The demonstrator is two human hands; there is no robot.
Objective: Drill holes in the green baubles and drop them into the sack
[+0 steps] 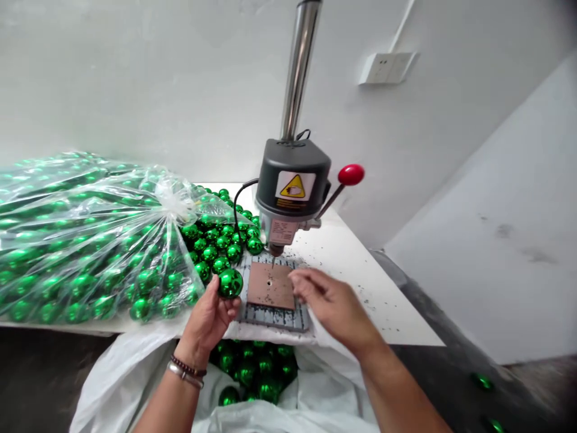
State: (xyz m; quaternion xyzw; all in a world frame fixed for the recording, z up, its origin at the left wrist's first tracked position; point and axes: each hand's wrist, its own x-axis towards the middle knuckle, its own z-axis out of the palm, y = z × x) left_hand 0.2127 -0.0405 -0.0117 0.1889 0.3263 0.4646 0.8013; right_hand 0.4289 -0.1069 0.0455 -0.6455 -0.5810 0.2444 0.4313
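My left hand (211, 319) holds a shiny green ball (230, 283) by its side, just left of the drill press base (277, 319). My right hand (327, 297) is curled with thumb and fingertips together at the right edge of the brown board (270, 294); whatever it may pinch is hidden. The board has a small hole near its middle and lies on the slotted metal base. Above it is the drill press head (293, 177), its thin bit pointing down toward the board. Neither hand touches the red-knobbed lever (350, 175).
A tied clear plastic bag (99, 240) full of green balls covers the table's left side. Loose green balls (222, 242) lie beside it. More balls (252, 370) sit in a white sack (121, 379) below the table edge. Dark shavings dot the white tabletop (356, 270).
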